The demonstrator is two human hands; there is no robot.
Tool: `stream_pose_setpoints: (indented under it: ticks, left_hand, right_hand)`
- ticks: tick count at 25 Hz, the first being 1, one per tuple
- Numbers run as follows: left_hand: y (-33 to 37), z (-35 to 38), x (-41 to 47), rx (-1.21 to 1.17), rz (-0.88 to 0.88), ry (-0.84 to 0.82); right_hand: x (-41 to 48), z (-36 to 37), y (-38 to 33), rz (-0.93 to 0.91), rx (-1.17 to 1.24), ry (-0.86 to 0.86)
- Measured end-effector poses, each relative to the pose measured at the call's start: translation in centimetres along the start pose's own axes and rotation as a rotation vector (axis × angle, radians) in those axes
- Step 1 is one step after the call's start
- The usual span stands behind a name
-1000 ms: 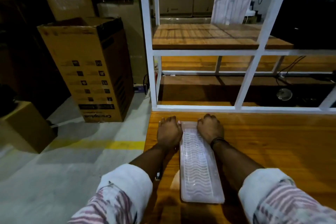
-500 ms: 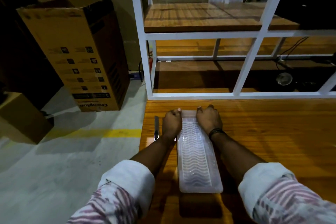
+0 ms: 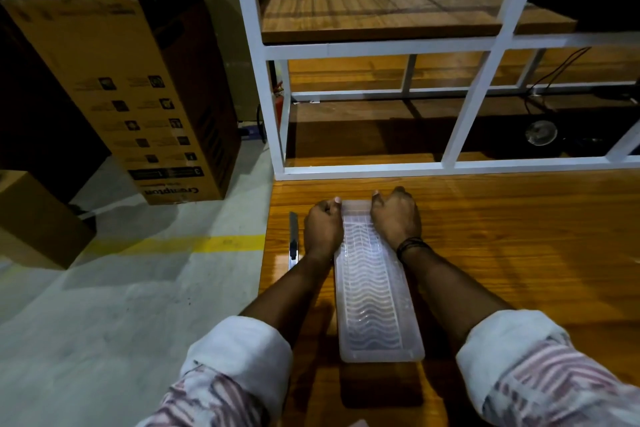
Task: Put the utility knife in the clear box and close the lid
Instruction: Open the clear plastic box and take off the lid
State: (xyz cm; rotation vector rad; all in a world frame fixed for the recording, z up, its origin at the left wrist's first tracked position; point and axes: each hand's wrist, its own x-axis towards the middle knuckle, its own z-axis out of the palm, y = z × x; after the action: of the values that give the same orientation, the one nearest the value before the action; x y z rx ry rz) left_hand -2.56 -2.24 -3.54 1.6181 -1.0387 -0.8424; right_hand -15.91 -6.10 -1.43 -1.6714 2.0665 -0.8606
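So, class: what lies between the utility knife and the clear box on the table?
In the head view, the person's left hand lies between them, gripping the far left corner of the clear box. The utility knife rests on the table just left of that hand.

Dim scene. Glare on tabletop (image 3: 485,225) gloss toward 12 o'clock. Shadows fall toward 6 o'clock. Wide-angle bowing at edges; corners dark, soft.

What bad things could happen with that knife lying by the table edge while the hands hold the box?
1. The utility knife lies close to the table edge, right beside the left hand. A bump from that wrist might knock it to the floor.
2. Both hands, with the right hand opposite, grip the far end of the clear box. If the lid pops suddenly, the box could slide.
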Motion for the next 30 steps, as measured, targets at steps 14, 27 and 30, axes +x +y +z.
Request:
stream_pose_setpoints:
  ticks: [14,27,30]
  left_hand:
    - [-0.4,0.1,0.1,0.057,0.035,0.026]
    - [1.1,-0.5,-1.5,0.098,0.115,0.112]
    - [1.0,-0.4,-1.4,0.060,0.095,0.084]
  right_hand:
    - [-0.2,-0.2,-0.2,-0.109,-0.031,0.116]
    - [0.1,0.2,0.0,-0.054,-0.021,0.068]
    - [0.4,0.3,0.3,-0.059,-0.039,0.037]
